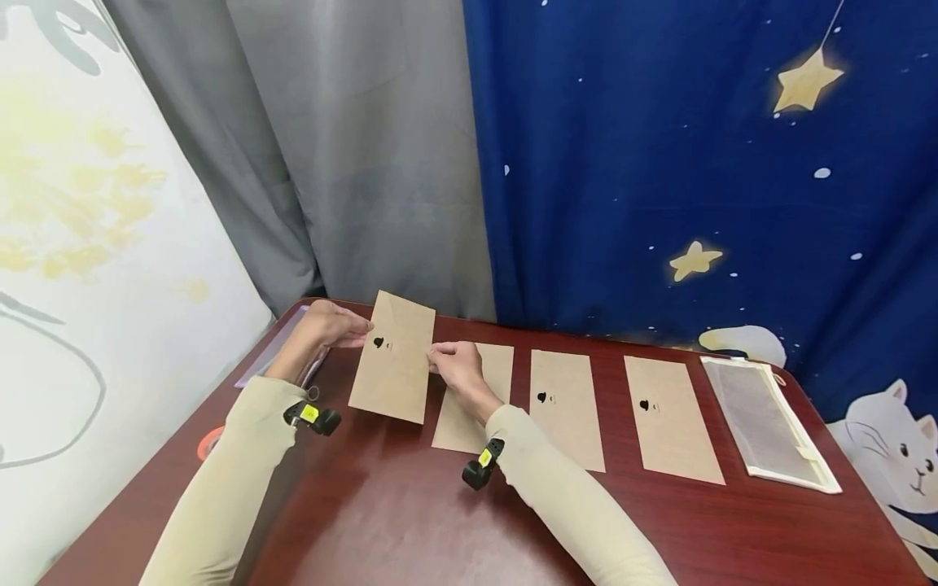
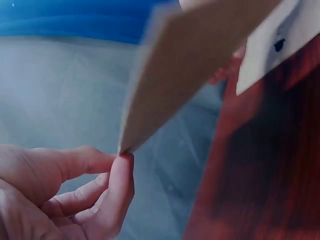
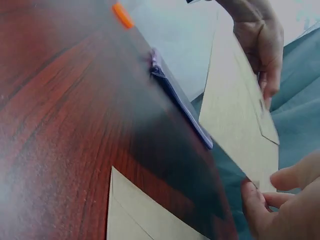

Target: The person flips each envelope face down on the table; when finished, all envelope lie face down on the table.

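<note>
A brown kraft-paper envelope (image 1: 396, 376) with a small black hat print is held up, tilted, above the table. At its left edge, my left hand (image 1: 333, 324) pinches the paper between thumb and fingertip, seen close up in the left wrist view. My right hand (image 1: 458, 368) pinches the opposite edge, and the right wrist view shows the held envelope (image 3: 235, 110) from its other side, with fold lines. Beneath the right hand lies another envelope (image 1: 458, 423), partly covered by that hand. Two more envelopes, a middle one (image 1: 564, 419) and a right one (image 1: 674, 423), lie flat in a row.
A white-edged mesh zip pouch (image 1: 765, 419) lies at the table's right end. A purple-edged pouch (image 1: 267, 358) is at the left edge, partly behind the left arm. Nearby is an orange ring-shaped item (image 1: 208, 442). Curtains hang behind the dark red table (image 1: 410, 505).
</note>
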The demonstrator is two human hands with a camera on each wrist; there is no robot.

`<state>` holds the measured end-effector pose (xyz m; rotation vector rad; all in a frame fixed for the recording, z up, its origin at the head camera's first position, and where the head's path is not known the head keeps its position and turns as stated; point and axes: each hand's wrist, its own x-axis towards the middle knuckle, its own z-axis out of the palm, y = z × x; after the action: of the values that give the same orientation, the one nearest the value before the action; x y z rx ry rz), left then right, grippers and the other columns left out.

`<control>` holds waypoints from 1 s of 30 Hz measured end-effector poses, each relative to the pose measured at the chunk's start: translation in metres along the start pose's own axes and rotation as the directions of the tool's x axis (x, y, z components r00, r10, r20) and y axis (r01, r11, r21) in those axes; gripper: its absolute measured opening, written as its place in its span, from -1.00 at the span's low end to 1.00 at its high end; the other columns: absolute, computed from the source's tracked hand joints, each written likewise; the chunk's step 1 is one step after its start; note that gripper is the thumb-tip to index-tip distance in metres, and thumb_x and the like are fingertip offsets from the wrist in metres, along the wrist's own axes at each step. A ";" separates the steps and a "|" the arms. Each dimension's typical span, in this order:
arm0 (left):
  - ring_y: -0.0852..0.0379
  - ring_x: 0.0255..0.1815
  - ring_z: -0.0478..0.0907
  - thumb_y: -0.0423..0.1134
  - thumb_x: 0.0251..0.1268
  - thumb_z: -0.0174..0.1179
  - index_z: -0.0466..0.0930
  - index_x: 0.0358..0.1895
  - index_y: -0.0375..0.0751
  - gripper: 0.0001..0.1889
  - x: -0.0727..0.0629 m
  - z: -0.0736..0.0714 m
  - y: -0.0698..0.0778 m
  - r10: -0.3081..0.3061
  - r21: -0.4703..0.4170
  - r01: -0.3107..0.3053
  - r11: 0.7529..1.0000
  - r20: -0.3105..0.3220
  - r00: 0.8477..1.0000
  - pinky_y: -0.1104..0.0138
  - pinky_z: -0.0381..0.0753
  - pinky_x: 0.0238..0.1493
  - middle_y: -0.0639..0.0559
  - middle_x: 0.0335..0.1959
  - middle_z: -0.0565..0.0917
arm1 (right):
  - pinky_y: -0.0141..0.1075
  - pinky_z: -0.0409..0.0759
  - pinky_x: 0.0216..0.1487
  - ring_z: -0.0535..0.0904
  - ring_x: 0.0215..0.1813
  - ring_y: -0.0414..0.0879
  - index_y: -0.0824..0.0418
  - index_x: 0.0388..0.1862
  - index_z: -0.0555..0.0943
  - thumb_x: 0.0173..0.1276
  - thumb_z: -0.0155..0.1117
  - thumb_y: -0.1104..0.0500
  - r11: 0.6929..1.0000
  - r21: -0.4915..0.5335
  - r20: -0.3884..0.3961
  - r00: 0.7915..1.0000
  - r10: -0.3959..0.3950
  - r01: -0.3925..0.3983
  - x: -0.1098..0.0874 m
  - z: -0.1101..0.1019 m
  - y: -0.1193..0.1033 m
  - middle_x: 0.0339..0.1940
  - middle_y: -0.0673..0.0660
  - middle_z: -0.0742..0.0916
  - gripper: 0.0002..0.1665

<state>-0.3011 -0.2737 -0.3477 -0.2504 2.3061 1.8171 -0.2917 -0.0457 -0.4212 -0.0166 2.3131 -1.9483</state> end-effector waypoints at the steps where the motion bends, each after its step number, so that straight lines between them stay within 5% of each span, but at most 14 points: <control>1: 0.28 -0.50 0.72 -0.48 0.33 0.22 0.60 0.00 -0.58 -0.76 -0.001 0.001 0.003 0.000 0.005 0.000 1.000 0.010 1.000 0.41 0.79 -0.21 0.09 -0.54 0.74 | -0.25 0.74 0.10 0.80 -0.06 0.00 0.28 0.03 0.75 0.44 0.27 0.19 1.000 -0.008 0.010 1.000 0.000 0.000 -0.001 -0.001 -0.001 0.03 0.18 0.79 -0.72; 5: 0.29 -0.53 0.72 -0.46 0.34 0.22 0.58 0.06 -0.60 -0.71 -0.006 0.006 0.017 -0.003 0.022 0.003 1.000 0.000 1.000 0.40 0.79 -0.21 0.11 -0.57 0.73 | -0.34 0.67 -0.01 0.74 -0.14 -0.17 0.20 -0.03 0.78 0.50 0.22 0.02 0.982 -0.176 0.020 0.998 -0.064 0.067 -0.004 -0.004 -0.011 -0.08 0.08 0.80 -0.66; 7: 0.28 -0.56 0.72 -0.46 0.33 0.24 0.59 0.03 -0.59 -0.72 -0.009 0.009 0.024 0.013 0.039 -0.012 0.999 -0.028 1.000 0.39 0.79 -0.23 0.10 -0.60 0.73 | -0.34 0.62 -0.15 0.68 -0.22 -0.15 0.23 -0.15 0.78 0.51 0.18 -0.02 0.946 -0.291 0.020 0.990 -0.140 0.140 -0.007 -0.007 -0.020 -0.22 0.09 0.78 -0.62; 13: 0.26 -0.58 0.72 -0.45 0.29 0.28 0.59 -0.01 -0.63 -0.71 -0.014 0.018 0.037 0.081 0.084 -0.074 0.994 -0.090 0.993 0.42 0.78 -0.30 0.09 -0.65 0.71 | -0.17 0.68 0.04 0.65 0.02 0.05 0.38 -0.04 0.72 0.51 0.21 0.04 0.766 -0.519 0.079 0.913 -0.399 0.380 -0.023 -0.010 -0.053 -0.07 0.27 0.76 -0.60; 17: 0.28 -0.60 0.71 -0.43 0.26 0.31 0.62 -0.02 -0.62 -0.70 -0.017 0.022 0.038 0.112 0.109 -0.098 0.989 -0.127 0.986 0.41 0.78 -0.33 0.10 -0.68 0.71 | -0.37 0.46 -0.52 0.53 -0.50 -0.13 0.21 -0.55 0.68 0.49 0.23 0.04 0.650 -0.561 0.193 0.845 -0.499 0.512 -0.040 0.002 -0.071 -0.64 0.02 0.62 -0.58; 19: 0.29 -0.61 0.71 -0.42 0.25 0.31 0.63 -0.05 -0.62 -0.70 -0.019 0.024 0.038 0.134 0.136 -0.115 0.984 -0.139 0.981 0.41 0.78 -0.36 0.12 -0.68 0.71 | -0.44 0.32 -0.63 0.43 -0.61 -0.21 0.14 -0.70 0.59 0.50 0.23 0.00 0.595 -0.601 0.236 0.830 -0.505 0.533 -0.047 0.012 -0.079 -0.75 -0.06 0.50 -0.48; 21: 0.29 -0.60 0.71 -0.41 0.25 0.31 0.64 -0.06 -0.62 -0.71 -0.021 0.025 0.039 0.156 0.155 -0.133 0.979 -0.143 0.977 0.40 0.78 -0.36 0.11 -0.67 0.71 | -0.43 0.26 -0.66 0.40 -0.64 -0.20 0.10 -0.76 0.48 0.51 0.21 -0.04 0.522 -0.667 0.263 0.824 -0.502 0.531 -0.051 0.020 -0.085 -0.78 -0.05 0.42 -0.41; 24: 0.28 -0.57 0.72 -0.41 0.24 0.30 0.67 -0.10 -0.60 -0.73 -0.023 0.027 0.040 0.184 0.191 -0.155 0.969 -0.146 0.972 0.39 0.79 -0.35 0.08 -0.64 0.73 | -0.38 0.39 -0.65 0.54 -0.59 -0.13 0.07 -0.68 0.56 0.51 0.22 -0.07 0.435 -0.756 0.252 0.831 -0.495 0.489 -0.052 0.030 -0.091 -0.70 0.00 0.56 -0.49; 30: 0.29 -0.59 0.71 -0.38 0.21 0.31 0.73 -0.16 -0.53 -0.77 -0.027 0.030 0.043 0.200 0.268 -0.152 0.951 -0.160 0.967 0.27 0.81 -0.25 0.11 -0.65 0.73 | -0.30 0.51 -0.66 0.65 -0.53 -0.06 0.12 -0.51 0.70 0.47 0.22 0.04 0.350 -0.832 0.249 0.854 -0.456 0.430 -0.051 0.039 -0.093 -0.56 0.06 0.72 -0.66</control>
<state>-0.2843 -0.2341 -0.3078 -0.1850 2.7409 1.6079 -0.2433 -0.0956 -0.3316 -0.7990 3.2772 -0.5550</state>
